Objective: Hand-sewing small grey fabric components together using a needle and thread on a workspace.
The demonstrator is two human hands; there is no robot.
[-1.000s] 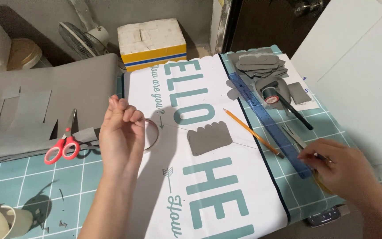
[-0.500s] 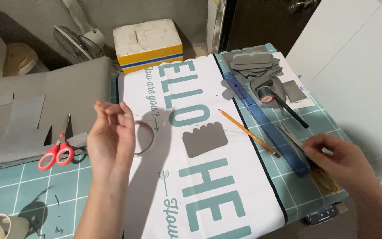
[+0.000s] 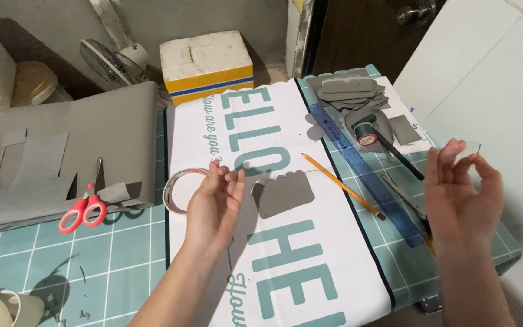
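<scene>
- I work on a teal cutting mat (image 3: 110, 260) with a white grid; a white sheet with big teal letters (image 3: 286, 242) lies across the middle of it.
- At 12 o'clock a white and yellow box (image 3: 207, 63) stands by the wall, with a small fan (image 3: 107, 60) at 11 o'clock; at 2 o'clock the floor has white tiles (image 3: 491, 72).
- My left hand (image 3: 216, 203) is raised over the sheet, fingers half curled; a tape roll (image 3: 180, 191) is just at its 9 o'clock, touching the fingertips.
- My right hand (image 3: 461, 191) is at 3 o'clock, open and relaxed, with a clear strip of tape (image 3: 464, 146) stuck at the fingertips.
- A grey scalloped card piece (image 3: 284, 194) lies between my hands; a pencil (image 3: 343, 184) and a blue ruler (image 3: 367, 175) lie at its 3 o'clock.
- Red scissors (image 3: 86, 209) rest on grey card (image 3: 62, 151) at 9 o'clock.
- A cup (image 3: 4, 309) at 7 o'clock is cut off by the edge; I cannot tell whether the tape strip joins the roll.
</scene>
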